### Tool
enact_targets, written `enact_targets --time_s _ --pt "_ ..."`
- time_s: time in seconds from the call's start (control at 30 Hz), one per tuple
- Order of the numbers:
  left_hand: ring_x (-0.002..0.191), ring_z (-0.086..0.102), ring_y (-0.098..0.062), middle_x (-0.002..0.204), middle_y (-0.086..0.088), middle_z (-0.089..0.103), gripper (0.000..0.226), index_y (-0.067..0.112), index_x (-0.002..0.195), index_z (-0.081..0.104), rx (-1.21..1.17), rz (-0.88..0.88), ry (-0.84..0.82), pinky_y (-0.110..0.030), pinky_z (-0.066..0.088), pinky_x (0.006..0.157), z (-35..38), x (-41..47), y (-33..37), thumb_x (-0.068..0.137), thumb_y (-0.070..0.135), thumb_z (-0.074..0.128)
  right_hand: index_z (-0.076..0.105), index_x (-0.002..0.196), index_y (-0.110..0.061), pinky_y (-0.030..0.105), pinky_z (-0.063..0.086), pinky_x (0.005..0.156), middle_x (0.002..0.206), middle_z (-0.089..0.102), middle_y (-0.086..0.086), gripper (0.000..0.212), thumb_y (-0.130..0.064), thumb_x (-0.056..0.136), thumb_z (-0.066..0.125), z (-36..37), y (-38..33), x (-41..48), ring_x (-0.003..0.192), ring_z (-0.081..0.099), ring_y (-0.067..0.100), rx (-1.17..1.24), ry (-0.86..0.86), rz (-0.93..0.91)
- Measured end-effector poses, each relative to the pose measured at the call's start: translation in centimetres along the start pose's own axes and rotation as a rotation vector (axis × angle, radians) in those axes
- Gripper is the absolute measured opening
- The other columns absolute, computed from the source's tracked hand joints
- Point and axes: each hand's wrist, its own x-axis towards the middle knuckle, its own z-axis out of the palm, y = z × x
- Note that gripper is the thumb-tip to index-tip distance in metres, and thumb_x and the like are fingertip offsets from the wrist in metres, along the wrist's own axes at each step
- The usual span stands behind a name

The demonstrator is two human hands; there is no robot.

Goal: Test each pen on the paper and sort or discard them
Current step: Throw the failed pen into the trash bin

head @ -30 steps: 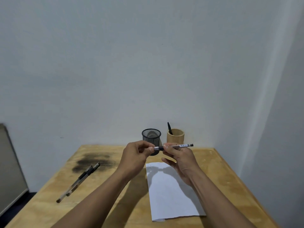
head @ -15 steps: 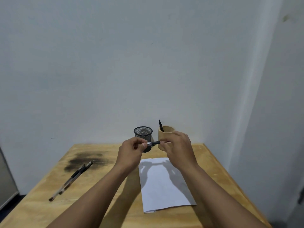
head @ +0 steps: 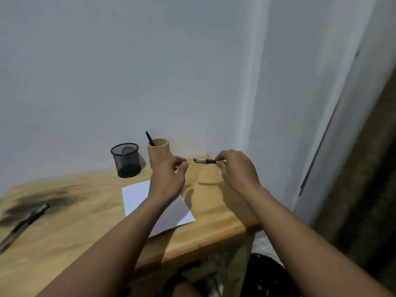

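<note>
Pen pinched by fingers of my right hand, pointing toward nine o'clock; left hand fingers curled; cannot tell round what.

Study corner: wooden desk, pen holder

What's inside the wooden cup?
One black pen sticks up out of the wooden cup, leaning left. The cup's wall hides its lower part and anything else down inside.

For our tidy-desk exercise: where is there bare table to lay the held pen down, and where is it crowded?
Bare wood: between the paper and the table's right edge, and between the paper and the dark stain. Crowded: the back, with mesh cup and wooden cup; the left, with loose pens.
</note>
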Motion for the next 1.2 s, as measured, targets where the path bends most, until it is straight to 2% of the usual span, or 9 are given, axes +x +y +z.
enact_targets --time_s 0.17,0.3,0.37,0.43,0.5,0.67,0.83,1.03,1.2 --pt "0.116 0.061 -0.025 0.123 -0.001 0.070 0.043 0.021 0.118 0.071 0.225 0.147 -0.349 -0.040 0.048 0.097 7.9 -1.9 1.9 0.098 0.048 0.045 0.072 0.106 -0.018 0.035 0.042 0.076 0.104 0.071 0.003 0.019 -0.019 0.100 0.054 -2.4 7.6 -3.5 0.100 0.059 0.028 -0.152 0.005 0.186" --pt "0.109 0.060 -0.032 0.110 -0.003 0.068 0.061 0.021 0.101 0.071 0.387 0.220 -0.532 -0.045 0.050 0.089 12.2 -3.8 2.1 0.091 0.059 0.024 0.072 0.105 -0.019 0.035 0.045 0.078 0.106 0.072 0.005 0.019 -0.016 0.098 0.055 -1.7 12.6 -6.6 0.100 0.062 0.030 -0.210 -0.056 0.327" --pt "0.124 0.052 -0.033 0.126 -0.007 0.061 0.059 0.022 0.115 0.064 0.507 0.281 -0.570 -0.048 0.044 0.100 13.4 -4.4 1.9 0.094 0.057 0.021 0.072 0.106 -0.020 0.036 0.047 0.081 0.109 0.072 0.006 0.019 -0.015 0.097 0.056 -0.6 14.6 -8.1 0.103 0.062 0.032 -0.225 -0.088 0.381" --pt "0.144 0.032 -0.031 0.153 -0.008 0.042 0.062 0.020 0.143 0.046 0.596 0.302 -0.606 -0.056 0.028 0.113 14.0 -4.6 1.7 0.099 0.055 0.019 0.072 0.108 -0.020 0.038 0.047 0.086 0.111 0.072 0.007 0.020 -0.015 0.097 0.055 0.9 16.5 -9.5 0.107 0.061 0.033 -0.243 -0.128 0.427" --pt "0.151 0.018 -0.029 0.162 -0.006 0.027 0.074 0.021 0.154 0.029 0.614 0.292 -0.650 -0.060 0.018 0.117 14.1 -4.6 1.9 0.095 0.062 0.012 0.072 0.112 -0.018 0.038 0.046 0.091 0.113 0.070 0.011 0.023 -0.013 0.098 0.053 2.6 18.3 -10.7 0.110 0.058 0.034 -0.262 -0.161 0.469" --pt "0.155 -0.001 -0.022 0.168 -0.001 0.003 0.095 0.025 0.159 0.009 0.605 0.272 -0.712 -0.055 0.005 0.122 13.8 -4.8 1.9 0.079 0.074 -0.005 0.071 0.113 -0.016 0.037 0.046 0.091 0.112 0.069 0.013 0.023 -0.012 0.097 0.054 7.8 22.9 -13.5 0.111 0.060 0.035 -0.301 -0.277 0.566" --pt "0.154 0.005 -0.020 0.167 0.001 0.010 0.084 0.028 0.158 0.014 0.621 0.288 -0.641 -0.055 0.007 0.122 14.5 -4.8 1.3 0.088 0.073 0.005 0.067 0.101 -0.011 0.039 0.051 0.087 0.106 0.072 0.013 0.015 -0.009 0.091 0.056 12.7 27.0 -16.4 0.105 0.065 0.034 -0.285 -0.453 0.652" --pt "0.154 0.006 -0.021 0.167 -0.002 0.011 0.084 0.025 0.157 0.014 0.615 0.307 -0.635 -0.056 0.009 0.121 14.6 -4.9 0.7 0.089 0.073 0.005 0.062 0.122 -0.003 0.045 0.048 0.096 0.125 0.064 0.019 0.028 -0.011 0.098 0.050 16.9 29.4 -19.1 0.117 0.061 0.038 -0.288 -0.549 0.771" --pt "0.154 0.006 -0.019 0.167 0.000 0.012 0.082 0.027 0.156 0.016 0.602 0.299 -0.639 -0.056 0.009 0.121 14.8 -4.7 0.6 0.089 0.073 0.006 0.069 0.112 -0.004 0.039 0.050 0.079 0.113 0.070 0.019 0.026 -0.012 0.097 0.050 18.6 30.5 -20.3 0.106 0.066 0.037 -0.249 -0.554 0.790"
